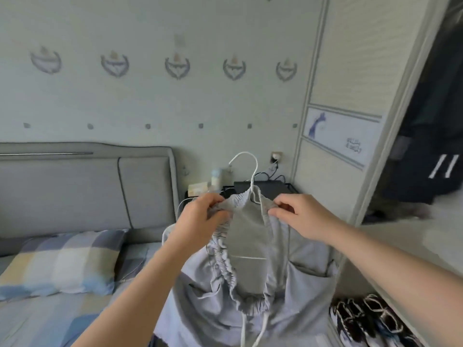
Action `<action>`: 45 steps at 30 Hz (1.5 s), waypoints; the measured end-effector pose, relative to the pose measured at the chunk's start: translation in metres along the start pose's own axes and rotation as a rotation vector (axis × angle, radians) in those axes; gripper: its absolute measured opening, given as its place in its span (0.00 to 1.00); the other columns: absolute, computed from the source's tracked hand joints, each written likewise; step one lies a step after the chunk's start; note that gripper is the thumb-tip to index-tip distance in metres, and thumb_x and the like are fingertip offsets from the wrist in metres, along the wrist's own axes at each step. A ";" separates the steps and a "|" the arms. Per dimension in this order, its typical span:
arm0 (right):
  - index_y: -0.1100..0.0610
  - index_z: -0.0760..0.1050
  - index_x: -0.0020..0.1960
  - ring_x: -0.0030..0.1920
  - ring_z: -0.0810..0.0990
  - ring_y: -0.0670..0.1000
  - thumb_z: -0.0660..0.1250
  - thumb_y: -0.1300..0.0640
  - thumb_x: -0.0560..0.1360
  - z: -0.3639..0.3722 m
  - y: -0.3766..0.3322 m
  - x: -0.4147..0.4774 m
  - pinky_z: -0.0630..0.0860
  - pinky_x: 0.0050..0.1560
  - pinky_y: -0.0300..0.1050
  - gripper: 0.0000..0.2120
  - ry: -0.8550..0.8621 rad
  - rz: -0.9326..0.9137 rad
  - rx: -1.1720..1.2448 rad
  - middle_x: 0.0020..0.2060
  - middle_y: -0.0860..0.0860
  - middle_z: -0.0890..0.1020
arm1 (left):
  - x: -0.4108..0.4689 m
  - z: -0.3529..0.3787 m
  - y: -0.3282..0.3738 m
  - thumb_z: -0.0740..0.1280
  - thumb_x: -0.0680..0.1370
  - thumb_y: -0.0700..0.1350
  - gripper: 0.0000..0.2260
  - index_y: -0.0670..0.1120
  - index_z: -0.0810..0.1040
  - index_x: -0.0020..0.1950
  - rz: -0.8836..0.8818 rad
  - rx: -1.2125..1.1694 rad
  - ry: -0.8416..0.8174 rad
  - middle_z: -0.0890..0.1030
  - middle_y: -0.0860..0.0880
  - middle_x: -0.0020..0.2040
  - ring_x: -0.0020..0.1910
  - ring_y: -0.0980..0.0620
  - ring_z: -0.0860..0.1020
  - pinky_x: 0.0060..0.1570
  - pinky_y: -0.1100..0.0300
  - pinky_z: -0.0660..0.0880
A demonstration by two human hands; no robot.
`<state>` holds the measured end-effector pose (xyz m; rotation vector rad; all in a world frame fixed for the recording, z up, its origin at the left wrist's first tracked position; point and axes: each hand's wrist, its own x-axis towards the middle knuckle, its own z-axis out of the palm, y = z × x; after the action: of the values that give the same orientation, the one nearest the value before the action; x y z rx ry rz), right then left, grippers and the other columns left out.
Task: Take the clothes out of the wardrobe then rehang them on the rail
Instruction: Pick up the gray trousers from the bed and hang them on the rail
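Grey drawstring bottoms (pixel 295 296) hang on 1 white wire hanger (pixel 246 161), held up in mid-air outside the wardrobe. Only the hanger's hook and neck rise clear of the cloth, while its crossbar shows as a pale line inside the open waist. The elastic waistband (pixel 225 261) is stretched wide around the hanger.

2 hands grip it. The left hand (pixel 200 219), just left of the hanger's neck, pinches the gathered band between curled fingers and thumb. The right hand (pixel 300 216), just right of the neck, pinches the other side the same way. 2 pale drawcords (pixel 261 329) dangle from the front of the waist, well below the hanger. 1 pocket opening shows on each side of the cloth.

Left of the hanger stands 1 grey padded headboard (pixel 75 191), with 1 checked pillow (pixel 62 261) lying on the bed below it. Directly behind the hanger is 1 black bedside stand (pixel 283 190), and 1 wall socket (pixel 276 155) sits just above it.

Right of the hanger is 1 pale sliding wardrobe door (pixel 350 71). Further right, dark clothes (pixel 431 146) hang inside the open wardrobe, 1 of them marked with 2 white stripes. Dark patterned shoes (pixel 370 316) lie on the floor below and right of the hanger, too blurred to count.
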<state>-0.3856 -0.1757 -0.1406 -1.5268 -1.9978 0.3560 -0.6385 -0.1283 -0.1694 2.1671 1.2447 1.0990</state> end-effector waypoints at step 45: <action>0.63 0.75 0.62 0.43 0.84 0.52 0.67 0.62 0.78 -0.565 0.222 0.050 0.81 0.35 0.42 0.14 1.207 0.449 0.578 0.50 0.57 0.84 | 0.453 0.299 0.505 0.62 0.78 0.64 0.19 0.51 0.81 0.53 0.924 -0.391 -0.687 0.84 0.55 0.45 0.42 0.56 0.83 0.45 0.60 0.77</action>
<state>0.1184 -0.1400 0.1989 -1.2763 -0.5501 0.0960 -0.0001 0.0072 0.1827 2.4660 -0.2928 0.6519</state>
